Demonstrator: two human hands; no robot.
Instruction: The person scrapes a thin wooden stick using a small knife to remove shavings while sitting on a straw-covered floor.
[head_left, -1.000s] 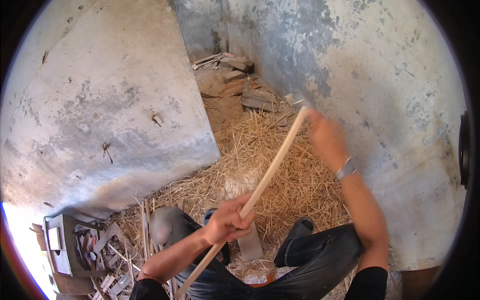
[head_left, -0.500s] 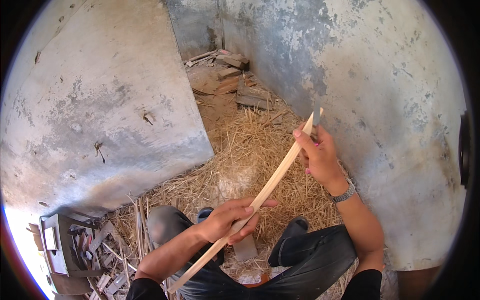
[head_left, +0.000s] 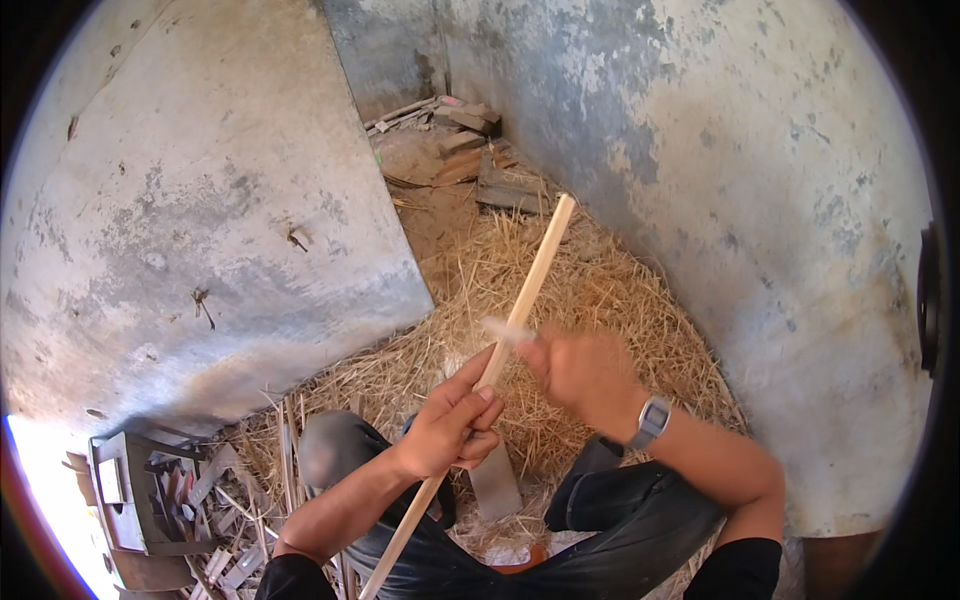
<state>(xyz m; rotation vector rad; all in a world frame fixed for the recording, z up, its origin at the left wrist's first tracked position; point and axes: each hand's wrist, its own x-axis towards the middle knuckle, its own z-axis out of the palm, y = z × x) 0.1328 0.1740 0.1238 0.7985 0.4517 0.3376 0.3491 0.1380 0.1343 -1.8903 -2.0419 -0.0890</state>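
Note:
A long, pale wooden strip (head_left: 540, 255) slants up and away from my lap, its far end above a heap of shavings. My left hand (head_left: 452, 425) is closed round the strip below its middle, fingers curled over it. My right hand (head_left: 590, 375), smeared by motion, is closed on a knife; its blurred blade (head_left: 508, 331) lies across the strip just beyond my left fingers. The knife's handle is hidden in my fist.
Curly shavings (head_left: 590, 290) cover the floor around my legs. A dark wooden stool-like frame (head_left: 125, 500) stands at the left beside wood scraps (head_left: 215, 520). Bricks (head_left: 465, 125) are piled in the far corner, and worn plaster walls (head_left: 760, 200) rise on both sides.
My right hand has come from the strip's far end down and inward with the knife, turning over at the wrist. The strip now stands steeper, and my left hand's fingers have closed round it.

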